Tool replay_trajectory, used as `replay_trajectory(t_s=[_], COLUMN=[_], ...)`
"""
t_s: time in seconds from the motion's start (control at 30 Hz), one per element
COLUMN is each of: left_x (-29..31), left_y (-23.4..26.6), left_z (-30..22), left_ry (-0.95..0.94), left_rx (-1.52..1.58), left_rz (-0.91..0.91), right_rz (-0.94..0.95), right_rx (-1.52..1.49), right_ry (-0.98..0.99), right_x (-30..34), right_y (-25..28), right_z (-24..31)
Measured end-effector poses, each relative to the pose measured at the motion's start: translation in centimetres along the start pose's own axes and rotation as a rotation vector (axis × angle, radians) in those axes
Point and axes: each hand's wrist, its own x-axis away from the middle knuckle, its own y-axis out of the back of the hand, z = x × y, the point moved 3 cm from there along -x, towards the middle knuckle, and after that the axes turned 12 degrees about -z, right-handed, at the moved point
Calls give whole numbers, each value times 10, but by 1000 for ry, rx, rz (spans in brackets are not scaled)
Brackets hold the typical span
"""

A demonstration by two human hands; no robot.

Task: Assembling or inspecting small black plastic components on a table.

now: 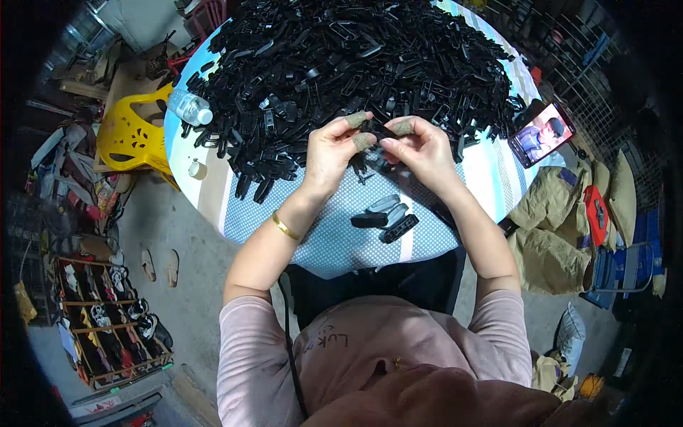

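Observation:
Above the near side of the round table [334, 245], my left hand [329, 155] and my right hand [428, 151] come close together. Their thumbs and fingertips pinch a small black plastic part [378, 131], partly hidden by the fingers. Khaki wraps cover several fingertips on both hands. Just beyond my hands spreads a large heap of black plastic parts [334, 64], many of them long frames. Closer to me, a few black and grey oblong parts [385, 216] lie apart from the heap on the dotted cloth.
A clear bottle [189, 107] lies at the table's left edge, near a small round object [195, 168]. At the right edge a phone [541, 135] leans with its screen lit. Around the table are a yellow chair [128, 135], a shoe rack [107, 324] and brown sacks [555, 249].

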Motion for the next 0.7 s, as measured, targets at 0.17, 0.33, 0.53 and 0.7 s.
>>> replay_trajectory(t_s=[0.17, 0.33, 0.53, 0.7], left_x=[3, 4, 5, 4], left_y=[-7, -6, -2, -5], left_z=[-1, -6, -15, -17], left_ry=[48, 28, -28, -6], left_rx=[128, 135, 57, 40], left_rz=[22, 81, 204, 190], right_rz=[-132, -42, 110, 38], right_rx=[341, 229, 409, 516], right_ry=[473, 233, 356, 657], right_x=[4, 3, 10, 9], right_y=[-6, -5, -7, -7], right_z=[5, 7, 12, 17])
